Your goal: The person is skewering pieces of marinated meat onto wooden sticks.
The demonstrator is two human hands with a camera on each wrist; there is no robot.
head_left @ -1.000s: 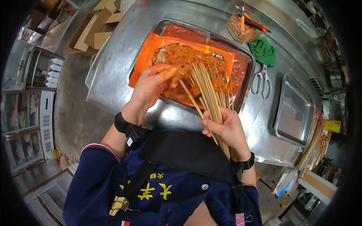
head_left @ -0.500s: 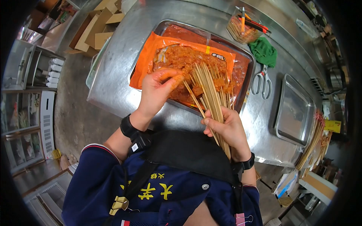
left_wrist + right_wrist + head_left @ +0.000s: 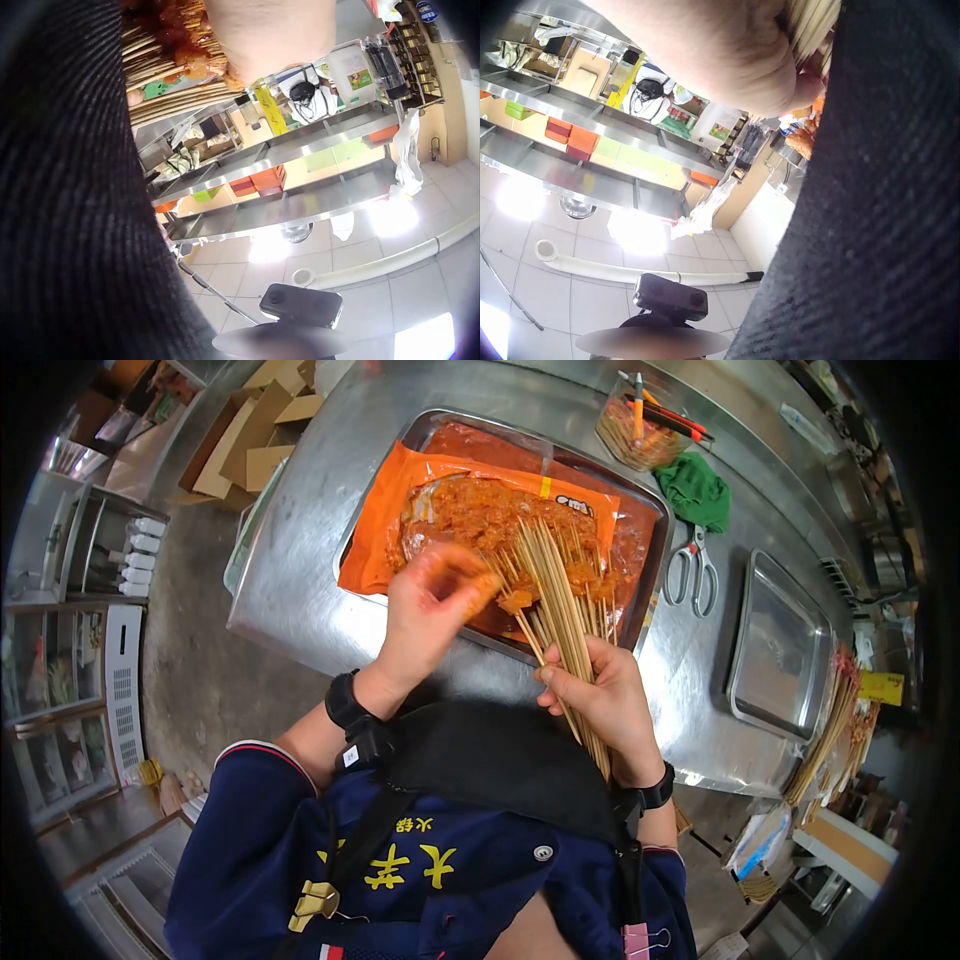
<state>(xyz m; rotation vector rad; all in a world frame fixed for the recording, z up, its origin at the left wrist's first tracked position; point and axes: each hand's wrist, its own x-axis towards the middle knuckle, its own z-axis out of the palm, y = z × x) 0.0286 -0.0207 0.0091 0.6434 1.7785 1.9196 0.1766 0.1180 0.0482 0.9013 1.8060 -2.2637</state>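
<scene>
A bundle of bamboo skewers [image 3: 562, 610] is gripped in my right hand [image 3: 608, 695], fingers and thumb curled round the lower shafts. One skewer angles out to the left, bearing a piece of red-orange marinated meat [image 3: 515, 601] near its tip. Just left of that piece is my left hand [image 3: 420, 610], blurred and sauce-stained, thumb and forefinger bent toward each other; I cannot tell whether they pinch anything. Beneath lies an orange bag [image 3: 372, 545] heaped with marinated meat [image 3: 465, 510], inside a metal tray [image 3: 657, 575]. More skewers with meat overlap the tray's right part.
Right of the tray lie scissors [image 3: 692, 575] and a green cloth [image 3: 697, 490]. A clear container [image 3: 625, 435] with pens stands behind. Another metal tray [image 3: 740, 660] sits near the table's right edge, with long skewers [image 3: 822, 745] beyond. Cardboard boxes [image 3: 240, 450] stand far left.
My left hand has shifted right and a little down along the skewer tip, then slightly apart from it. A meat piece now shows on the angled skewer. My right hand stays put.
</scene>
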